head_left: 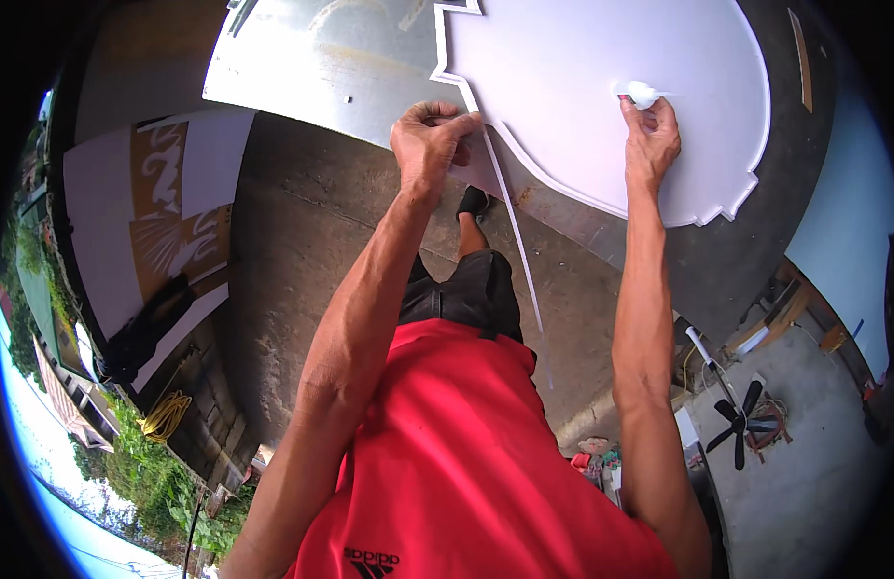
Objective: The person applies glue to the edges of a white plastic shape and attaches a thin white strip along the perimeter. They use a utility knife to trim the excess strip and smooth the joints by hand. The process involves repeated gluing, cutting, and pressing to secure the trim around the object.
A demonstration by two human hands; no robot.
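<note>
A large white panel point(621, 58) with a curved, notched outline lies on the table in front of me. A thin white strip point(510, 207) runs up to its left edge, and its long loose end hangs down past the table toward my body. My left hand point(430, 145) is closed, pinching the strip between thumb and fingers right at the panel's edge. Over the panel, my right hand point(652, 145) is closed round a small white bottle point(643, 94) with a thin, pale tip. The fingers partly hide the bottle.
A shiny metal sheet point(302, 72) covers the table's left part, with a tiny light piece point(348, 99) on it. A narrow brown strip point(800, 60) lies at the far right. On the floor at right stands a black-bladed fan point(740, 425). Patterned boards point(177, 193) lean at left.
</note>
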